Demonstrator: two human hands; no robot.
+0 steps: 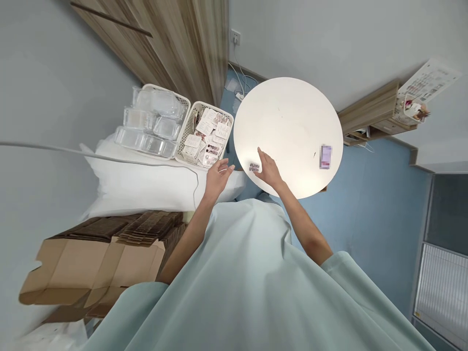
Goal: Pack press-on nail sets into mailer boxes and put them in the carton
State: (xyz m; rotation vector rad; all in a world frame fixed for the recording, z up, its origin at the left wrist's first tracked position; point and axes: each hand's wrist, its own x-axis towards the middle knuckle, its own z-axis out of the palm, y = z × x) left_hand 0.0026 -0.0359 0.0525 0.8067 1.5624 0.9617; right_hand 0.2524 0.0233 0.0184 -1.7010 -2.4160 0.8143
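On the round white table (292, 122), a small clear pack with dark oval pieces (254, 167) lies near the edge closest to me. My right hand (268, 168) is just right of it, fingers stretched out and thumb close to the pack; I cannot tell whether the thumb touches it. My left hand (218, 179) hovers between the table and a white basket (178, 152), palm turned inward, with fingers apart and nothing visible in them. Many carded packs (206, 127) with white backings and small dark or pinkish pieces fill that basket.
Another white basket (187, 102) holds stacked clear plastic boxes (148, 119). Both baskets rest by a white sack (146, 187), crossed by a grey cable (91, 155). Flattened cardboard boxes (98, 261) lie lower left. A purple blurred item (325, 157) sits on the table's right.
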